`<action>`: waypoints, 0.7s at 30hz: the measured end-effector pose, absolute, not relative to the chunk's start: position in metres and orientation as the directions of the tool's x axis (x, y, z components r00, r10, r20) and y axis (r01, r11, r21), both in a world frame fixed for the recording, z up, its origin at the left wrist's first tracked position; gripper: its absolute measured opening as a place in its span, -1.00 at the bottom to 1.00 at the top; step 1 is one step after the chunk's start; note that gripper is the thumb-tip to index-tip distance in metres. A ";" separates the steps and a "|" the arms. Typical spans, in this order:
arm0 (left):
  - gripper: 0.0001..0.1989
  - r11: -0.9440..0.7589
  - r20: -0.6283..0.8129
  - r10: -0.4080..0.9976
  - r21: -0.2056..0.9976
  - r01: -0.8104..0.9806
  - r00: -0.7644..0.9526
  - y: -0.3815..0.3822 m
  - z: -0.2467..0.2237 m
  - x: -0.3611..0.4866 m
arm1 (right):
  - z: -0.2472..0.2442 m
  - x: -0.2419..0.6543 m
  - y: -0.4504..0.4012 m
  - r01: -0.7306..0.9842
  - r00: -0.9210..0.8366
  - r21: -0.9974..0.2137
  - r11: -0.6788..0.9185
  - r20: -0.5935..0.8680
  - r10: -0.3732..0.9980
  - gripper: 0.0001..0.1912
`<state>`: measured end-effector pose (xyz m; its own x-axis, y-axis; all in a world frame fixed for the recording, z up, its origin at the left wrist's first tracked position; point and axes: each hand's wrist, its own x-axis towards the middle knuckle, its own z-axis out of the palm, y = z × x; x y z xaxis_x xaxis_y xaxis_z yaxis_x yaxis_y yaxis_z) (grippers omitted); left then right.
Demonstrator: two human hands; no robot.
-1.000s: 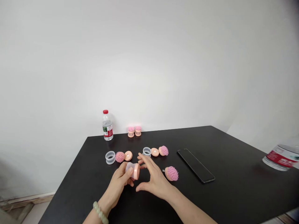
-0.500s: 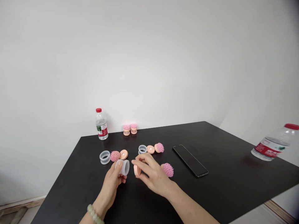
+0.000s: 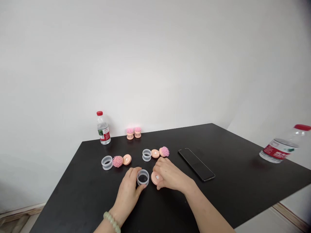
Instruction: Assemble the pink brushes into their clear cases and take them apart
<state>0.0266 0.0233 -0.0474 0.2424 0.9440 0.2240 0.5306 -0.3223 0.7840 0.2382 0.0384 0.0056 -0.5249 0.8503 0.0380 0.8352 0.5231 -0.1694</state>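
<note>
My left hand (image 3: 130, 186), with a pale green bead bracelet on the wrist, grips a clear plastic ring (image 3: 143, 172) on the black table, thumb on the near side and fingers on the far side. Just right of it, a round peach disc (image 3: 156, 177) with a white centre lies between the thumb and curled fingers of my right hand (image 3: 170, 174). The pink bristle head that was beside this hand is hidden now. Farther off are a second clear ring (image 3: 146, 155), a peach disc (image 3: 155, 153) and a pink bristle head (image 3: 164, 151).
At the left lie another clear ring (image 3: 107, 162), a pink bristle head (image 3: 118, 161) and a peach disc (image 3: 127, 159). Two pink-topped brushes (image 3: 133, 133) stand by the wall, near a water bottle (image 3: 104, 132). A phone (image 3: 196, 164) and another bottle (image 3: 279, 150) are rightward.
Both hands have come down to the table and shifted right. The ring, tilted in my left hand before, now stands upright; the peach disc now faces up. My right hand covers the nearby bristle head's place.
</note>
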 end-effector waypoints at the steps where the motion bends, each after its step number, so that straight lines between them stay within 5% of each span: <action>1: -0.63 -0.325 0.222 0.942 0.784 0.528 0.251 0.023 -0.048 0.029 | 0.004 0.238 0.039 0.845 -0.518 -0.142 0.515 0.022 0.855 -0.65; 10: -0.57 -0.374 0.239 0.905 0.842 0.388 0.352 0.024 -0.060 0.038 | -0.003 0.241 0.042 0.867 -0.485 -0.131 0.480 -0.010 0.874 -0.59; 21: -0.52 -0.455 0.298 0.881 0.745 0.488 0.366 0.019 -0.057 0.030 | 0.010 0.272 0.039 0.821 -0.388 -0.414 0.392 0.100 0.916 -0.52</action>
